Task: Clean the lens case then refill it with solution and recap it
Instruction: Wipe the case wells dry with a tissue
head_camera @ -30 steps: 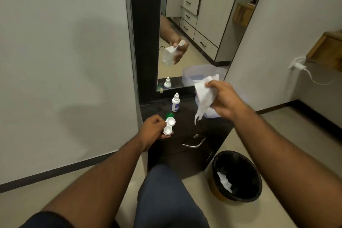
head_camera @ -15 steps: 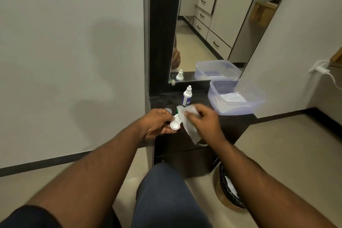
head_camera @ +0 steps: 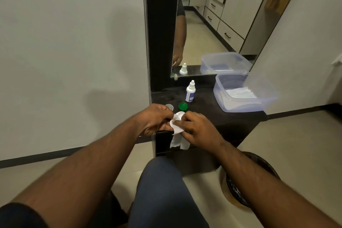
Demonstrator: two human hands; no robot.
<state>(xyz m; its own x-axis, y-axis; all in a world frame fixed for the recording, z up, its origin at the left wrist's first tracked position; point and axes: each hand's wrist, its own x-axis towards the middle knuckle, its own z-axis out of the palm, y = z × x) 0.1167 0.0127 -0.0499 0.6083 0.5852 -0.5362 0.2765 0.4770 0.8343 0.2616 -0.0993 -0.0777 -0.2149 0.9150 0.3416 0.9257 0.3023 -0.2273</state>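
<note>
My left hand (head_camera: pixel 154 119) grips the white lens case (head_camera: pixel 178 116) over the front edge of the black cabinet top (head_camera: pixel 203 109). Both wells are uncapped. My right hand (head_camera: pixel 200 128) presses a white tissue (head_camera: pixel 178 138) into the case's near well; the tissue's loose end hangs down below my hands. A green cap (head_camera: pixel 183 106) and a clear cap (head_camera: pixel 169 106) lie on the cabinet top just behind my hands. The small white solution bottle (head_camera: pixel 190 92) stands upright and capped farther back, near the mirror.
A clear plastic box (head_camera: pixel 242 105) with tissues inside sits on the right of the cabinet top. A mirror (head_camera: pixel 212 24) rises behind it. A black-lined bin (head_camera: pixel 238 189) stands on the floor at the lower right, beside my knee (head_camera: pixel 162 187).
My right hand has brought the tissue from up by the plastic box down to the lens case and pushed it into a well. The left hand has kept hold of the case.
</note>
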